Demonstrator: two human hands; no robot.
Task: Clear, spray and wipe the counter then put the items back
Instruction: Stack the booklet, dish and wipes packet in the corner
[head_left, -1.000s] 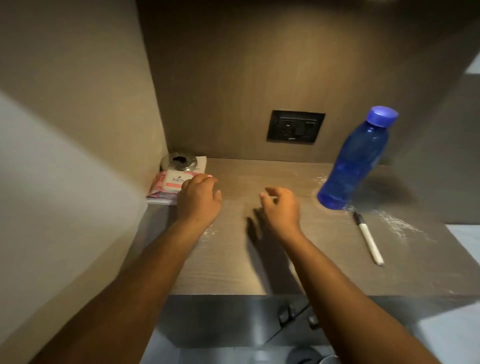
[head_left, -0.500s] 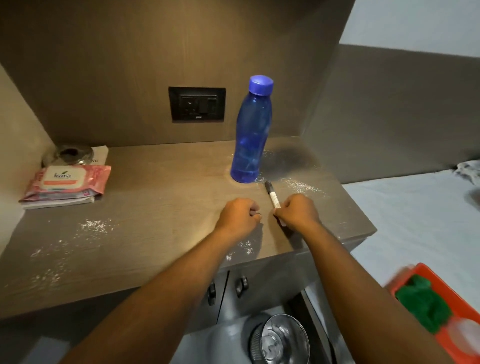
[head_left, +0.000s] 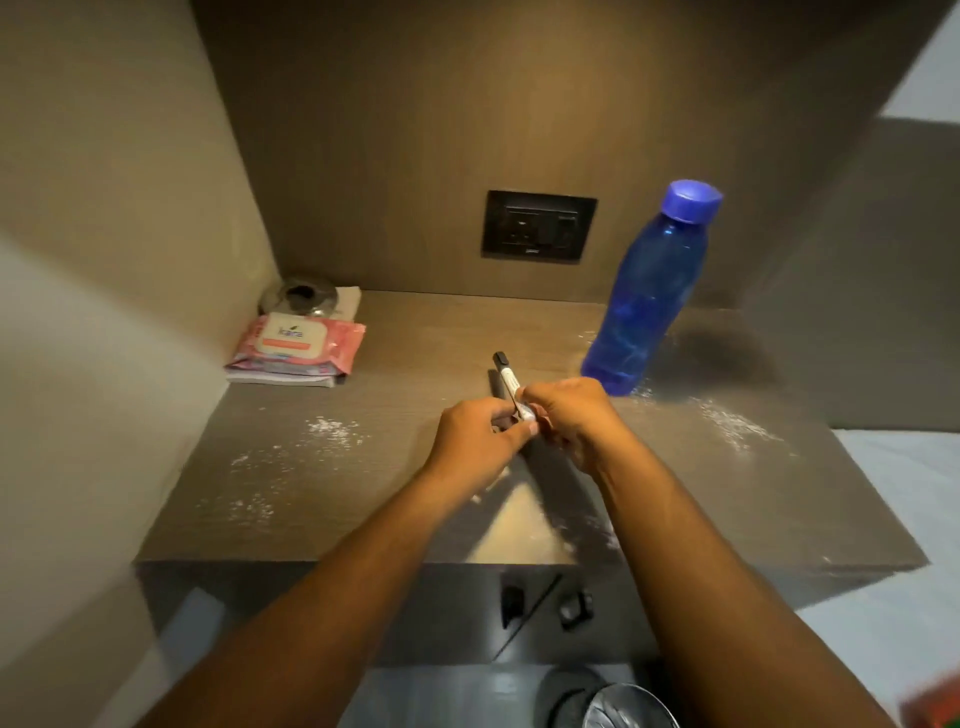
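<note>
A white marker with a black cap (head_left: 508, 379) is lifted above the middle of the wooden counter (head_left: 363, 467). Both hands hold its lower end: my left hand (head_left: 475, 441) pinches it from the left and my right hand (head_left: 571, 421) grips it from the right. The cap end points away from me. A blue water bottle (head_left: 649, 291) with a blue lid stands at the back right. A pink pack of wet wipes (head_left: 298, 345) lies at the back left on a folded paper, with a round metal object (head_left: 300, 297) behind it. White powder is scattered on the counter.
A black wall socket (head_left: 538, 225) sits on the back panel. Walls close the counter on the left and behind. Cabinet doors with dark knobs (head_left: 574, 608) are under the counter. A metal bin (head_left: 628, 706) stands on the floor below. A white surface (head_left: 909, 519) lies to the right.
The marker lay on the counter by the bottle; both hands closed on it and now hold it raised over the counter's middle. The view has swung back to the left.
</note>
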